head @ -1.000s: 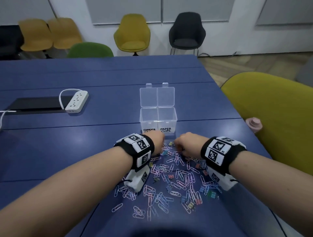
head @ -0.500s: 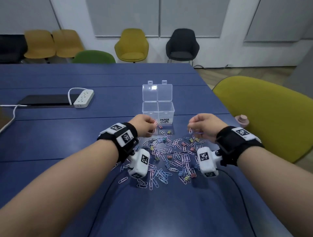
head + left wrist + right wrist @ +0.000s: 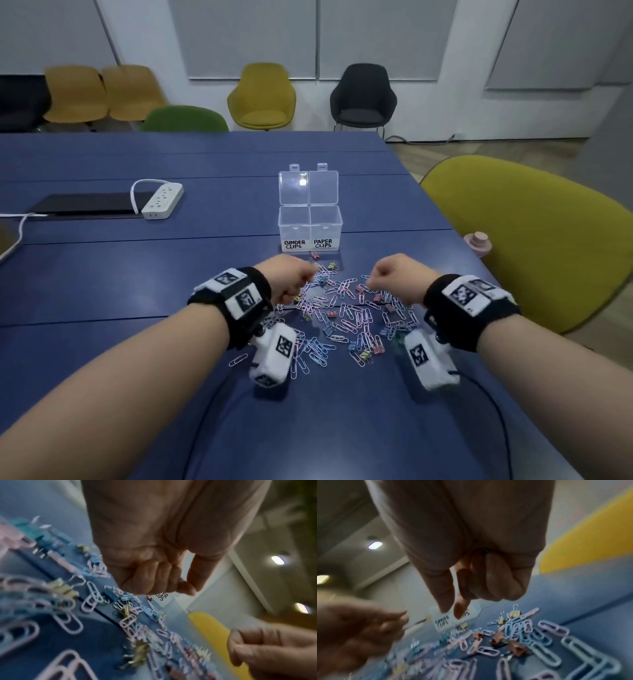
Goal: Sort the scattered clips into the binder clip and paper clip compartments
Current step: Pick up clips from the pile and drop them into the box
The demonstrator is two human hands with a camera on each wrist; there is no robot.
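Observation:
A clear two-compartment box (image 3: 295, 226) stands open on the blue table, labelled BINDER CLIPS on the left and PAPER CLIPS on the right; both compartments look empty. In front of it lies a scatter of pastel paper clips (image 3: 346, 317) mixed with small binder clips (image 3: 496, 638). My left hand (image 3: 291, 279) hovers over the pile's far left edge, fingers curled, thumb tip against the index finger (image 3: 181, 586). My right hand (image 3: 390, 274) hovers over the far right part, fingers curled, thumb and index pointing down with a narrow gap (image 3: 453, 608). No clip shows in either hand.
A white power strip (image 3: 162, 200) and a dark flat panel (image 3: 85, 204) lie at the far left. A yellow-green chair (image 3: 534, 240) stands at the table's right edge, with a small pink object (image 3: 478, 241) beside it. Wrist-camera cables (image 3: 486, 394) trail over the near table.
Both hands rose out of the pile and spread apart. Since half a second ago they have come lower and nearer to me, and the right hand has drifted left.

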